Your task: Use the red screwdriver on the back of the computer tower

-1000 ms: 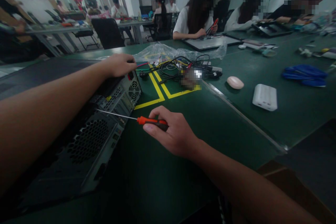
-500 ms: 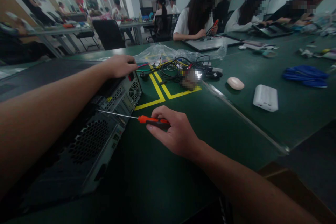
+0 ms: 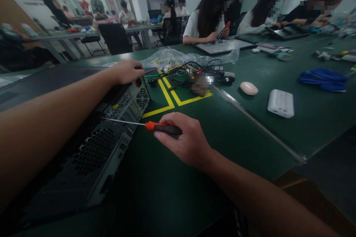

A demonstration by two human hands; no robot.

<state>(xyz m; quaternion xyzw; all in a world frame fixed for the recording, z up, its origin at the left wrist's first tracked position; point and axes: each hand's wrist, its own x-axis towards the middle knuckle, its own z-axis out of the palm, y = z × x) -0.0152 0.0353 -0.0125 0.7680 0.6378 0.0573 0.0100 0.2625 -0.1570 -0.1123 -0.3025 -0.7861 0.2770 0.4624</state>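
A computer case (image 3: 97,148) lies on the green table at the left, its rear panel with fan grilles and ports facing right. My left hand (image 3: 129,71) grips the far top corner of the case, its fingers bent over the edge and partly hidden. In my right hand (image 3: 185,137) is a screwdriver (image 3: 164,128) with an orange and black handle, held between thumb and fingers. Its long thin shaft points left, and the tip meets the rear panel near the upper edge, above the large honeycomb grille. Whether a screw sits at the tip I cannot make out.
Behind the case lie tangled cables (image 3: 180,74) and clear plastic wrap (image 3: 167,54). Yellow tape (image 3: 158,112) marks the table. To the right are a pinkish oval object (image 3: 249,88), a white block-shaped device (image 3: 280,103) and a blue bundle (image 3: 322,79). Several people work across the table.
The screwdriver handle has turned a little in my right hand, showing more of its black side. Its tip stays at the same spot, and my left hand keeps its place.
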